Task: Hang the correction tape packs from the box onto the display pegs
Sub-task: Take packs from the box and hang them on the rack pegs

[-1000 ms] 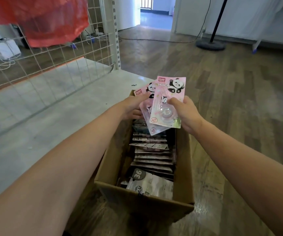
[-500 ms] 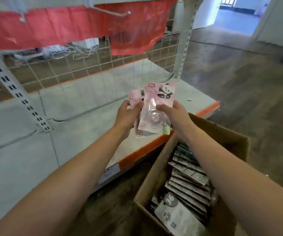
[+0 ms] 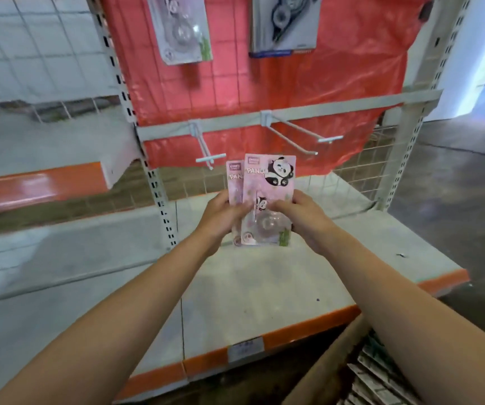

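Both of my hands hold a small stack of pink panda correction tape packs (image 3: pixel 264 188) upright in front of the display rack. My left hand (image 3: pixel 221 217) grips the stack's left edge and my right hand (image 3: pixel 299 217) grips the front pack's right side. Just above the packs, two bare pegs stick out from the grey rail: the left peg (image 3: pixel 206 153) and the right peg (image 3: pixel 299 135). The cardboard box (image 3: pixel 332 366) with more packs sits at the bottom right, partly hidden by my right forearm.
Higher on the red backing hang a pink pack (image 3: pixel 181 30) and a dark blue pack (image 3: pixel 282 24). A white shelf with an orange edge (image 3: pixel 264 287) lies under my hands. Another shelf (image 3: pixel 39 188) juts out at the left. Wooden floor lies at right.
My view has swung up from the box to the rack. Both hands have carried the pink packs up and forward, close under the two bare pegs.
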`<state>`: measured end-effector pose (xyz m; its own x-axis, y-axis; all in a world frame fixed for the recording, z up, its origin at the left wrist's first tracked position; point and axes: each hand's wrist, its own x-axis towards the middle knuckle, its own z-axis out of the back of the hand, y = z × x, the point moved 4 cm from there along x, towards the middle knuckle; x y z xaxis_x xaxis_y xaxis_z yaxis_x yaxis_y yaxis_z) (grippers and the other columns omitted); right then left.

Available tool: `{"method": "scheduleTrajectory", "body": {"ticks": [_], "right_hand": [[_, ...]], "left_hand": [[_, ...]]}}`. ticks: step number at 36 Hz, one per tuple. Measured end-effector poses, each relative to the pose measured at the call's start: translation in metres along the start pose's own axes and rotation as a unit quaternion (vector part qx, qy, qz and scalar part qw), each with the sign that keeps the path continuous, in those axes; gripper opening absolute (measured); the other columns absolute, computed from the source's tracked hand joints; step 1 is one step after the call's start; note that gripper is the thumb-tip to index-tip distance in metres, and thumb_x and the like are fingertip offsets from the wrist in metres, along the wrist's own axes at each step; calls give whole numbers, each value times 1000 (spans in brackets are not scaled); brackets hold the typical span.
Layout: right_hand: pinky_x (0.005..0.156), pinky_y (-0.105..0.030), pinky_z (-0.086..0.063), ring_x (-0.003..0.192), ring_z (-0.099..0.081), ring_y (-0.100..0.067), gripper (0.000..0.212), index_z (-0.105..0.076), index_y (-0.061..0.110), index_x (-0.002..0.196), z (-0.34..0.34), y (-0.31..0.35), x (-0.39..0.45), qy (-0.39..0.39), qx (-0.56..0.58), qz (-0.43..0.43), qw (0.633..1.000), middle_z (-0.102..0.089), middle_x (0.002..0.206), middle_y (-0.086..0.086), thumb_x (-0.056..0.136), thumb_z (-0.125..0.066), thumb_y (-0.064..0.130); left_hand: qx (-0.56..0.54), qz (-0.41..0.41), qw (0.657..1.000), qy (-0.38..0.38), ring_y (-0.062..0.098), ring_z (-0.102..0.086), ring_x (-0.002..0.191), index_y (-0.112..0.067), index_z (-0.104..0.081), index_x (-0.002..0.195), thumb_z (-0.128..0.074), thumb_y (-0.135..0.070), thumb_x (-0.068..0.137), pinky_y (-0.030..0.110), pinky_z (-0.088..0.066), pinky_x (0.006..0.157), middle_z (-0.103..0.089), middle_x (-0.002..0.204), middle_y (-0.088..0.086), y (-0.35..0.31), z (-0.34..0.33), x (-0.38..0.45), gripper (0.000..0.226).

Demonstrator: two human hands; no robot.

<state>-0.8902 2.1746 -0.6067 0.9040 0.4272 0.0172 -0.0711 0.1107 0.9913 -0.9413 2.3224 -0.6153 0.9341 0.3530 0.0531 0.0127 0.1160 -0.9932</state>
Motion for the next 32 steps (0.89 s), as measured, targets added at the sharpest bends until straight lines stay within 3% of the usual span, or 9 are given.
{"method": "scheduleTrajectory", "body": {"ticks": [2, 8, 12, 14, 21, 23, 26, 30, 32], "right_hand": [[78, -28, -49, 93, -64, -17, 23, -63, 16, 106, 0, 17, 0, -3, 7, 30, 1000, -69, 99, -1, 86, -62, 6], [63, -12, -46, 83, -60, -7, 24, -62, 10, 110, 15, 57, -10, -67, 11, 85, 994, -67, 97, 2, 86, -63, 8], [67, -20, -47, 80, -60, -12, 13, -66, 12, 99, 31, 79, -20, -81, -12, 93, 992, -69, 99, -4, 87, -64, 11], [68, -26, -46, 81, -60, -16, 17, -67, 6, 100, 41, 90, -22, -89, -26, 88, 992, -69, 100, -9, 86, -65, 15], [72, -29, -45, 85, -60, -20, 22, -67, 6, 104, 48, 141, -26, -72, 1, 105, 992, -69, 104, -10, 85, -63, 16], [67, -27, -43, 84, -59, -18, 35, -60, 4, 112, 43, 158, -26, -71, 8, 121, 990, -66, 108, -11, 82, -65, 21], [60, -26, -38, 83, -54, -12, 31, -45, 9, 114, 35, 179, -20, -64, 29, 133, 989, -56, 99, -1, 90, -62, 17], [78, -33, -49, 98, -58, -18, 23, -48, 15, 109, 25, 209, -17, -55, 19, 158, 986, -60, 101, 2, 91, -61, 15], [93, -45, -51, 107, -61, -22, 25, -51, 14, 114, 19, 223, -18, -37, 26, 160, 986, -63, 112, -3, 91, -62, 16]], "left_hand": [[-12, -20, 1000, 1, 18, -64, 87, -24, -62, 100, -58, -19, 95, 31, -50, 73, -69, 96, -1, -15, 2, 0, 8], [-106, 33, 994, 19, 16, -67, 83, -34, -50, 120, -33, -41, 103, 33, -55, 69, -68, 103, -3, -50, -21, -3, 25], [-90, 34, 995, -32, 30, -57, 117, -26, -43, 134, -34, -35, 103, 53, -44, 101, -54, 134, 7, -67, -37, -8, 34], [-72, 21, 996, -41, 31, -50, 123, -23, -40, 137, -33, -37, 101, 54, -40, 104, -48, 140, 9, -78, -43, -9, 39], [-59, -58, 995, -56, 31, -62, 106, -15, -57, 116, -47, -33, 92, 53, -48, 95, -64, 117, 12, -143, -33, -7, 31], [-70, -81, 993, -59, 29, -64, 100, -15, -56, 108, -50, -27, 93, 48, -52, 91, -65, 109, 11, -158, -24, -8, 21], [-61, -113, 988, -82, 24, -63, 99, -18, -51, 109, -51, -24, 95, 44, -52, 89, -63, 108, 6, -180, -8, -8, 16], [-30, -174, 979, -102, 18, -56, 108, -17, -45, 128, -50, -17, 96, 31, -46, 81, -57, 116, -2, -210, 16, -12, 33], [-14, -207, 972, -105, 20, -51, 121, -20, -37, 140, -52, -27, 92, 36, -45, 90, -52, 134, -1, -227, 26, -17, 51]]}}
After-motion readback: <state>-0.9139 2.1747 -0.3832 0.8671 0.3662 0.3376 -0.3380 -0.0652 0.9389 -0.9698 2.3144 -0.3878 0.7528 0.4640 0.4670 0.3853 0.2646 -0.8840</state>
